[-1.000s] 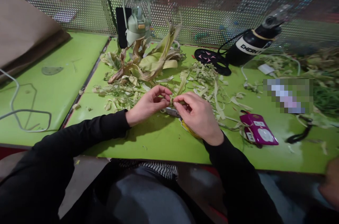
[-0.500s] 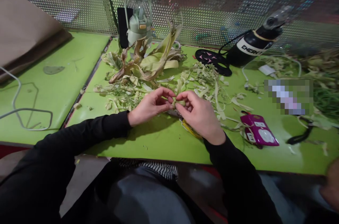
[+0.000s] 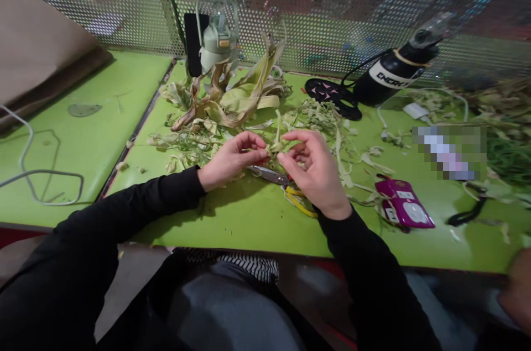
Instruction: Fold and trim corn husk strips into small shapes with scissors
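Note:
Between my two hands, above the green table (image 3: 257, 218), is a small piece of pale green husk (image 3: 277, 143) with a strip standing up from it. My left hand (image 3: 236, 158) pinches its left side between thumb and fingertips. On its right side, my right hand (image 3: 314, 171) has thumb and fingers bent around the husk. Scissors with yellow handles (image 3: 299, 203) lie just below, partly hidden by my right hand. Behind my hands are a heap of dry husks (image 3: 232, 97) and shredded husk scraps (image 3: 317, 116).
At the back stand a pale green bottle (image 3: 216, 44), a dark phone (image 3: 193, 44) and a black bottle (image 3: 388, 77). A purple pouch (image 3: 404, 203) lies right. Brown paper (image 3: 39, 47) and a grey wire (image 3: 50, 172) are left. A person's arm (image 3: 518, 284) shows lower right.
My right hand has shifted slightly up, and its fingers are more raised. The husk piece is turned, with its strip more visible. More of the scissors' blades shows.

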The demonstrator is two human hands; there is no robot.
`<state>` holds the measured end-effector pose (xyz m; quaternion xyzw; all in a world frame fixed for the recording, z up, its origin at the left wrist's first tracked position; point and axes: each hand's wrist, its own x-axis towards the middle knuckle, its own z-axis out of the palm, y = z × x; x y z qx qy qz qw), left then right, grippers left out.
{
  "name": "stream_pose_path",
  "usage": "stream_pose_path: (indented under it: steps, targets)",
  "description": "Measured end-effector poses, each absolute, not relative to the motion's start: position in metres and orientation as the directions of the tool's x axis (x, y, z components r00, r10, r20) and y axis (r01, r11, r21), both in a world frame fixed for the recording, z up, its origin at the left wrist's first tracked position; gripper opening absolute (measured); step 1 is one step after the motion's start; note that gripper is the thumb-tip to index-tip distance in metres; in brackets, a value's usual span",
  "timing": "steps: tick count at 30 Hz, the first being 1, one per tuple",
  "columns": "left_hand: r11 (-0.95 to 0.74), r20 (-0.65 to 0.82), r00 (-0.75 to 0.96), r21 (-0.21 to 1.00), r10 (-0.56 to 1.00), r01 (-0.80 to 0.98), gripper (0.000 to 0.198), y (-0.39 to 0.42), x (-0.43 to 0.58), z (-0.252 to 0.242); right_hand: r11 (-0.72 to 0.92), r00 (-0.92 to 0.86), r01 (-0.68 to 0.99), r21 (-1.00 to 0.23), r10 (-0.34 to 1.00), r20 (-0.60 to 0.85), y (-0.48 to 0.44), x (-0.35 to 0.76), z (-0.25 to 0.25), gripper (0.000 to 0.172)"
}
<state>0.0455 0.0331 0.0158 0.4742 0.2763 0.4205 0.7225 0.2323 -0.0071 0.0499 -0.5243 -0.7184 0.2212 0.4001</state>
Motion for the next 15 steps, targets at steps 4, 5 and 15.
stream_pose_path:
  steps: [4, 5, 15]
  targets:
    - [0.262, -0.032, 0.474, 0.865, 0.88, -0.429, 0.022, 0.035, 0.044, 0.0194, 0.261, -0.065, 0.629, -0.732, 0.956, 0.286, -0.0024, 0.2344, 0.0453, 0.04]
    - [0.278, -0.043, 0.475, 0.856, 0.879, -0.437, 0.022, 0.0347, 0.0439, 0.0206, 0.264, -0.122, 0.623, -0.736, 0.963, 0.242, -0.0015, 0.2339, 0.0442, 0.04]
    - [0.243, -0.088, 0.555, 0.947, 0.827, -0.212, 0.022, 0.0289, 0.0423, 0.0249, 0.307, -0.024, 0.523, -0.795, 0.938, 0.346, -0.0066, 0.2284, 0.0452, 0.013]
